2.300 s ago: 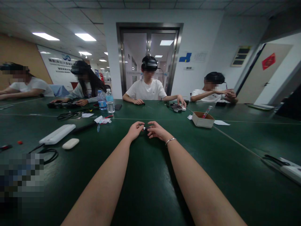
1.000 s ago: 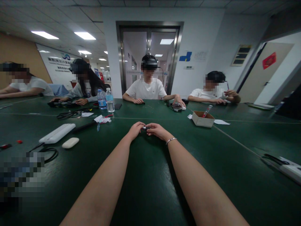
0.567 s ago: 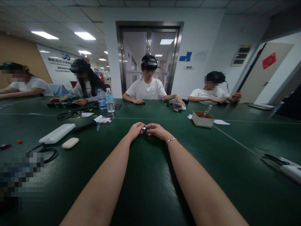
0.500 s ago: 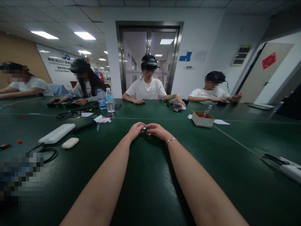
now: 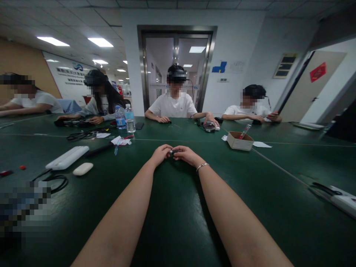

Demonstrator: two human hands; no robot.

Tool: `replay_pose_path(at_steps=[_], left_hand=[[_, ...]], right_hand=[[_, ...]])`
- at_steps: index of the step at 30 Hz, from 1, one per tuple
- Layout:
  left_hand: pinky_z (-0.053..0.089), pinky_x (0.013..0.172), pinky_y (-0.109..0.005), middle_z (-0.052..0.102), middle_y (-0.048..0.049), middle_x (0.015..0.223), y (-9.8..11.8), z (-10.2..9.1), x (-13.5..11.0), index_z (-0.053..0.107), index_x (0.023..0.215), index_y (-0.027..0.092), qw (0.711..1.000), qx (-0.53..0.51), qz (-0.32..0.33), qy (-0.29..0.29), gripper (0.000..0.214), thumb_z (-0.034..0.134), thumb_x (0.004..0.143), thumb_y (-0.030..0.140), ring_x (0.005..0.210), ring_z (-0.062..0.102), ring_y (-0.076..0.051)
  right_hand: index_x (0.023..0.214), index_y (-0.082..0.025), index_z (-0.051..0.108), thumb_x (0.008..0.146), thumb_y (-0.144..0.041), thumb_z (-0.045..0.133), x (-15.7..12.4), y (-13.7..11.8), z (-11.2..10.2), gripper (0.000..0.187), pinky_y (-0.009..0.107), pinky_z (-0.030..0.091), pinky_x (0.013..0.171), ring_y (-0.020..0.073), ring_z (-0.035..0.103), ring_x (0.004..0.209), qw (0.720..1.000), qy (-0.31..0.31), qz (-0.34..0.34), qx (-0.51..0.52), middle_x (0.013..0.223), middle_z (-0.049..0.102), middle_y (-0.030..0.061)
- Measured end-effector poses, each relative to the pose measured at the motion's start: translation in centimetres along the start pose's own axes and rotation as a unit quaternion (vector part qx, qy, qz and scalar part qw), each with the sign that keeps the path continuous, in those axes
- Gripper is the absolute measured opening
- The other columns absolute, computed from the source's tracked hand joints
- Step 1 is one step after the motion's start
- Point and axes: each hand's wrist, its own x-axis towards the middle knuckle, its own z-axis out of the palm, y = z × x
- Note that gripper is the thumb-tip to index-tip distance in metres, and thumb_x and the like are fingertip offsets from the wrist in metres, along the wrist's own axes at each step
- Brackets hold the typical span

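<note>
Both my arms stretch forward over the dark green table point(image 5: 172, 207). My left hand point(image 5: 160, 152) and my right hand point(image 5: 185, 154) meet at the table's middle, fingers curled and pinched together on a small dark object with a metallic glint point(image 5: 171, 151). It is too small to name. A thin bracelet point(image 5: 201, 167) circles my right wrist.
A white power strip point(image 5: 67, 157) and a white oval case point(image 5: 82, 169) lie to the left beside black cables point(image 5: 55, 181). Two water bottles point(image 5: 125, 119) stand further back. A small cardboard box point(image 5: 239, 141) sits to the right, another power strip point(image 5: 340, 200) far right. Several people sit across the table.
My hands have stayed together on the small object with only slight finger shifts. The person at the back right lowered their hands to the table.
</note>
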Motion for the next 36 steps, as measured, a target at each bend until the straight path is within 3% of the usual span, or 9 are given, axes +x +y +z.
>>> replay_pose_path(at_steps=[3,24,28,32,36], left_hand=[[0.036,0.05,-0.021,0.055,0.0008,0.065,0.1,0.0,0.0,0.06,0.086,0.016,1.0,0.012,0.002,0.01,0.023,0.047,0.067,0.022,0.053,0.046,-0.01],[0.037,0.049,-0.021,0.056,-0.0005,0.063,-0.9,0.1,0.5,0.061,0.086,0.015,1.0,-0.008,0.018,-0.001,0.022,0.049,0.073,0.028,0.058,0.051,-0.011],[0.037,0.05,-0.021,0.055,0.0003,0.062,-1.0,0.0,0.5,0.06,0.086,0.015,0.999,-0.024,0.023,0.02,0.023,0.053,0.073,0.033,0.055,0.049,-0.01],[0.037,0.051,-0.021,0.058,-0.0007,0.065,-0.9,-0.1,0.4,0.056,0.078,0.014,0.998,-0.043,0.033,0.036,0.031,0.063,0.066,0.042,0.055,0.049,-0.01],[0.037,0.053,-0.022,0.058,-0.0008,0.064,-0.8,0.0,0.3,0.053,0.074,0.014,0.999,-0.025,0.034,0.034,0.036,0.066,0.063,0.046,0.057,0.051,-0.011]], right_hand=[[0.091,-0.009,0.06,0.074,0.005,0.056,0.0,0.0,0.0,0.022,0.015,0.052,0.058,0.0084,0.061,0.059,1.0,0.001,0.002,-0.001,0.076,0.063,0.0043],[0.089,-0.012,0.059,0.073,-0.001,0.061,0.1,0.1,0.1,0.019,0.019,0.051,0.065,0.0098,0.061,0.065,1.0,0.02,0.009,-0.019,0.078,0.064,0.0037],[0.085,-0.013,0.057,0.07,-0.001,0.064,0.9,0.5,0.3,0.02,0.022,0.049,0.068,0.0108,0.06,0.069,0.988,0.05,-0.012,-0.146,0.078,0.063,0.0019],[0.08,-0.014,0.057,0.066,-0.005,0.069,1.7,1.0,0.9,0.021,0.024,0.046,0.069,0.0131,0.059,0.074,0.94,0.084,-0.065,-0.323,0.078,0.062,0.001],[0.079,-0.015,0.058,0.064,-0.013,0.072,1.6,0.9,1.2,0.021,0.023,0.044,0.063,0.0134,0.057,0.07,0.908,0.103,-0.077,-0.398,0.076,0.061,0.0]])
